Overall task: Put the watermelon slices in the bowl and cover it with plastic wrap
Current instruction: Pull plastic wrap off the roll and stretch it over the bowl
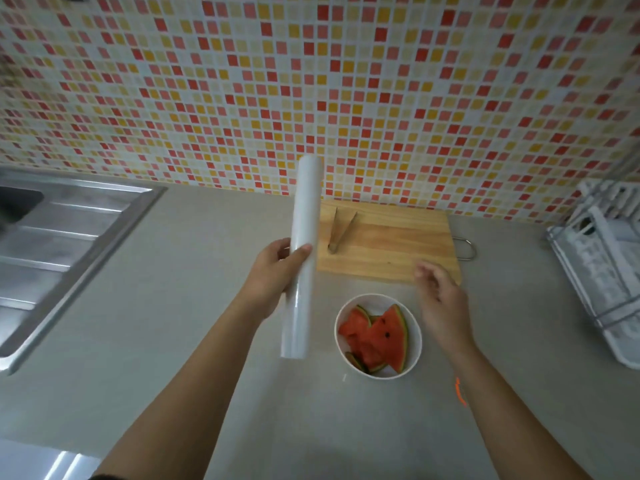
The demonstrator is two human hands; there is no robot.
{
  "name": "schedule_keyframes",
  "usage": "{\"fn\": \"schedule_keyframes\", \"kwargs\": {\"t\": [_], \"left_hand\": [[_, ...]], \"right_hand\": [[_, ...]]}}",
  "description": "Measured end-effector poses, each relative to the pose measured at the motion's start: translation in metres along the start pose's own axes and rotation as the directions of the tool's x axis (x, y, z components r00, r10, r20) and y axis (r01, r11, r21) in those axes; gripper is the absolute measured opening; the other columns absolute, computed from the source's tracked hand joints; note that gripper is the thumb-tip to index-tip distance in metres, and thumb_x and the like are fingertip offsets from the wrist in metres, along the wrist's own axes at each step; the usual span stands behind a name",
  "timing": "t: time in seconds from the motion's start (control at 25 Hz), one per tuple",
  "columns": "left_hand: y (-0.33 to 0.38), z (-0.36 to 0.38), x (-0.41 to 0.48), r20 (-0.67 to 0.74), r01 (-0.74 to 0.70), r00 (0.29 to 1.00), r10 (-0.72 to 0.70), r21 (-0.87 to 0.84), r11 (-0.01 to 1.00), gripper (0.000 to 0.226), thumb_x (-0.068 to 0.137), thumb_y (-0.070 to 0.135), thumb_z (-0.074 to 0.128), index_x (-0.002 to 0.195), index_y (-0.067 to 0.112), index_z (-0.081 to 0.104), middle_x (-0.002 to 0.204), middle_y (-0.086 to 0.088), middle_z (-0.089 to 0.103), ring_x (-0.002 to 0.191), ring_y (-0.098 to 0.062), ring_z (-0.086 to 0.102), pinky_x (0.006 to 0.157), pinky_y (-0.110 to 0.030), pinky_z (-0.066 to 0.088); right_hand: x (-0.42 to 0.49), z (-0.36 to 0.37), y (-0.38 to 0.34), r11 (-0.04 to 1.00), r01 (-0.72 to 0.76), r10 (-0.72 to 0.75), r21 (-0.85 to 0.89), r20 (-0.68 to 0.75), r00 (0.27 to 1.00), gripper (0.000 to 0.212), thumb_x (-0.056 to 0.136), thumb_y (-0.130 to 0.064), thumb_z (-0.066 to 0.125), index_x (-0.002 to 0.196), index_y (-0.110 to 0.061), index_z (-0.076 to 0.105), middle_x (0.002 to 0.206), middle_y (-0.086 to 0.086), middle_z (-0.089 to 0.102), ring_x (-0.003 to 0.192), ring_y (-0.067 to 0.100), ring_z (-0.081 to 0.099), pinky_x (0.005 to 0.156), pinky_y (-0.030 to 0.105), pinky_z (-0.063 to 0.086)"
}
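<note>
Left hand (277, 268) grips plastic wrap roll (302, 258); right hand (438, 292) spread beside bowl (414, 355) rim.

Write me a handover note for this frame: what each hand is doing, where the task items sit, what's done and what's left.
Left hand: gripping the plastic wrap roll mid-length, held roughly upright above the counter.
Right hand: empty, fingers open, hovering above the bowl's right side.
White bowl: on the grey counter, just in front of the wooden cutting board; watermelon slices are inside it. Metal tongs lie on the board.
Done: slices in the bowl.
Left: pull out a sheet of wrap, stretch it across the bowl and separate it from the roll; no film is on the bowl yet.
</note>
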State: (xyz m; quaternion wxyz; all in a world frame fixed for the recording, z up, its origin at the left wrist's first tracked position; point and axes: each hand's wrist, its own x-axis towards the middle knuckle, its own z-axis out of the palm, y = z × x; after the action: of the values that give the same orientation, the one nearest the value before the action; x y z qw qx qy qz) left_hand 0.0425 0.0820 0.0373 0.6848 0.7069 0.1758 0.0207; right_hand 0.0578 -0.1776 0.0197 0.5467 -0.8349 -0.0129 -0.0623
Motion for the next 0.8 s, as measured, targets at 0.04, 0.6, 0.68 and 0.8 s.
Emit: {"fn": "schedule_keyframes", "kwargs": {"t": [0.04,0.6,0.68,0.8], "left_hand": [[0.018,0.012,-0.005,0.071,-0.019,0.997,0.028,-0.114,0.993,0.028,0.087,0.032,0.064,0.106,0.012,0.065,0.082,0.001,0.070,0.074,-0.014,0.066,0.060,-0.031,0.053],[0.078,0.053,-0.029,0.184,-0.093,0.964,0.193,-0.447,0.890,0.034,0.097,0.031,0.046,0.117,0.006,0.058,0.101,-0.008,0.062,0.095,-0.022,0.060,0.086,-0.041,0.050],[0.076,0.054,-0.032,0.177,-0.114,0.960,0.219,-0.464,0.879,0.033,0.098,0.027,0.045,0.119,0.004,0.056,0.099,-0.006,0.063,0.094,-0.019,0.060,0.080,-0.034,0.052],[0.069,0.060,-0.040,0.221,-0.125,0.943,0.249,-0.458,0.880,0.033,0.097,0.025,0.045,0.121,0.004,0.055,0.099,-0.006,0.064,0.092,-0.018,0.060,0.075,-0.027,0.054]], "right_hand": [[0.005,0.001,-0.018,1.000,0.012,-0.015,0.027,0.121,0.993,0.019,0.094,-0.021,0.052,0.109,-0.028,0.062,0.108,-0.002,0.068,0.093,0.007,0.062,0.078,0.006,0.042],[-0.040,0.003,-0.067,0.979,0.048,-0.122,0.198,0.381,0.916,0.051,0.066,-0.045,0.078,0.111,-0.050,0.054,0.109,-0.031,0.062,0.096,-0.004,0.062,0.073,0.013,0.051],[-0.043,0.004,-0.069,0.962,0.000,-0.101,0.273,0.356,0.929,0.060,0.066,-0.055,0.074,0.120,-0.042,0.052,0.115,-0.029,0.059,0.104,-0.005,0.060,0.082,0.017,0.052],[-0.034,0.003,-0.077,0.951,0.011,-0.061,0.310,0.152,0.987,0.032,0.078,-0.050,0.066,0.108,-0.038,0.063,0.110,-0.022,0.065,0.102,-0.001,0.062,0.087,0.022,0.052]]}}
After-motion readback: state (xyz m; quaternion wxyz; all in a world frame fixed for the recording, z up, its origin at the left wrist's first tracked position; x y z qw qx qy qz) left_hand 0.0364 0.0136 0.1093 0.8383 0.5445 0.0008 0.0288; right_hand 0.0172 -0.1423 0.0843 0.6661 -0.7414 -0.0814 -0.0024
